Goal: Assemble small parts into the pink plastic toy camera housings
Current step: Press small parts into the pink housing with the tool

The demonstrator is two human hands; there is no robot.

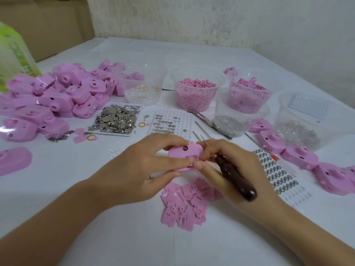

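A pink toy camera housing (182, 153) is held just above the white table at the centre. My left hand (143, 166) grips its left side, thumb along the near edge. My right hand (228, 166) pinches the housing's right edge with thumb and fingertips, and a dark brown tool handle (235, 178) lies clamped in the same hand. The tool's thin metal shaft (203, 140) sticks out past the fingers. Flat pink plates (189, 206) lie heaped just below my hands.
A heap of pink housings (51, 96) fills the left; more housings (299, 156) line the right. A tray of metal contacts (116, 120), a white tray of button cells (169, 122), tubs of pink pellets (196, 91) and other parts, tweezers (207, 120).
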